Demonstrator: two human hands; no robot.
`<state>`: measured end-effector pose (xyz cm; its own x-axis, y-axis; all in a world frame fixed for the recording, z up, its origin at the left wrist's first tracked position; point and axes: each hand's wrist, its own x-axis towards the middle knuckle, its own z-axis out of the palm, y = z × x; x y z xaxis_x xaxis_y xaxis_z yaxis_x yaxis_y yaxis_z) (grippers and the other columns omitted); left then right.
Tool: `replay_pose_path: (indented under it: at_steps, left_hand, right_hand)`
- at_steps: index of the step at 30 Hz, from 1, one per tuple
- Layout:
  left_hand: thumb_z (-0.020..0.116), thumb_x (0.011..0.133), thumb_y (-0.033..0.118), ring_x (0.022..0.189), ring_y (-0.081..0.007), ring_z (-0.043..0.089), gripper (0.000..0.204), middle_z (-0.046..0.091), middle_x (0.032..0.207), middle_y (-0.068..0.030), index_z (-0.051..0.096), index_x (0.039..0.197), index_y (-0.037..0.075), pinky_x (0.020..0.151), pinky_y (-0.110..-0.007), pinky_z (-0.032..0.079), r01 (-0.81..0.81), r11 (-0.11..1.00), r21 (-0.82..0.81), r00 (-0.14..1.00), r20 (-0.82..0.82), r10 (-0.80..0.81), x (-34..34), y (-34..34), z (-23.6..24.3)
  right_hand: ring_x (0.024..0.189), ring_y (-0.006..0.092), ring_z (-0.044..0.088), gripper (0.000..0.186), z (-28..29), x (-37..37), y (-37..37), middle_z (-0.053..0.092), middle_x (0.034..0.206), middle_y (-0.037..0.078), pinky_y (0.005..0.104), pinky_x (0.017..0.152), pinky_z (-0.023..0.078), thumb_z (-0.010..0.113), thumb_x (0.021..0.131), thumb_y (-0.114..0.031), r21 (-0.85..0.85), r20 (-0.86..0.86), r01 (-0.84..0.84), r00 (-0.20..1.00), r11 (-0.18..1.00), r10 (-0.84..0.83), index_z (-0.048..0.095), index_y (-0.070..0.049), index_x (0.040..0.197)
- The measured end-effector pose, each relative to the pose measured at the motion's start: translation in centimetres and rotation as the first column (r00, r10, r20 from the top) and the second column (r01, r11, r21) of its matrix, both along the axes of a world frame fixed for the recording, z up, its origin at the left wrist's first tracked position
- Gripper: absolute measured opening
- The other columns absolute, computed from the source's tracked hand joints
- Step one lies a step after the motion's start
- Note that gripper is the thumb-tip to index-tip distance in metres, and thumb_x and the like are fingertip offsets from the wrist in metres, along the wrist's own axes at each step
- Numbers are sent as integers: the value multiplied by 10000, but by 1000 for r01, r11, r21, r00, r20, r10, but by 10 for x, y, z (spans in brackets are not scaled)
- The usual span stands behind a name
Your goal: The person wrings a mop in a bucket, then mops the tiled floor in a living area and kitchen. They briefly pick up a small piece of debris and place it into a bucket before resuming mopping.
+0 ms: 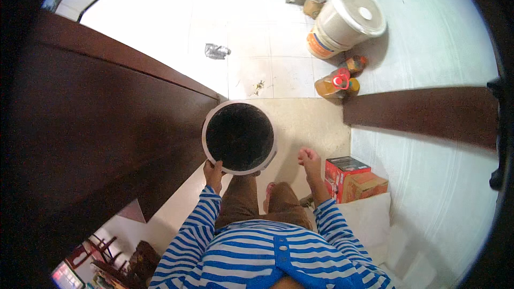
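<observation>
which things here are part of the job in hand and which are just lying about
In hand:
- dark round container with pale rim, gripped by the left hand

Lying about:
- white lidded bucket
- amber bottle
- red-and-black box
- brown carton
- crumpled silvery thing

Overexposed floor point(166, 32), black fisheye rim, soft shadows

Blue-white striped top point(235, 249), long sleeves point(190, 227), buttoned placket point(280, 258); brown trousers point(235, 203).
</observation>
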<state>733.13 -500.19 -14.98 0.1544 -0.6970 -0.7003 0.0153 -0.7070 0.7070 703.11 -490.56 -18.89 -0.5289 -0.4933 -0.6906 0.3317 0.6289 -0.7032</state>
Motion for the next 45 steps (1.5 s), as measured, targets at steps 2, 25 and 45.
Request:
replay_pose_path:
  at_steps: [2, 25, 45]
  left_hand:
    - [547, 886, 132, 826, -241, 559, 269, 516, 935, -109, 444, 1112, 30, 757, -376, 533, 64, 986, 153, 996, 51, -72, -3, -24, -10]
    - [519, 830, 118, 1095, -275, 484, 469, 483, 1211, -181, 398, 1258, -27, 990, -364, 340, -138, 929, 342, 966, 252, 51, -58, -146, -148]
    - [570, 806, 94, 980, -216, 479, 466, 511, 1103, -98, 432, 1239, -8, 899, -345, 362, -227, 906, 356, 929, 360, 91, -40, -131, -211]
  right_hand:
    - [680, 95, 566, 256, -9, -15, -39, 599, 795, 36, 226, 542, 466, 615, 835, -179, -74, -2, -41, 999, 996, 41, 595, -4, 1020]
    - [811, 237, 650, 219, -295, -109, -354, 672, 846, 150, 311, 745, 499, 616, 740, -118, 310, -257, -665, 630, 680, 733, 662, -9, 925]
    - [1055, 306, 466, 451, -507, -41, -364, 482, 1108, 140, 370, 916, 397, 504, 700, 117, 332, -586, -878, 93, 344, 805, 550, -26, 1125]
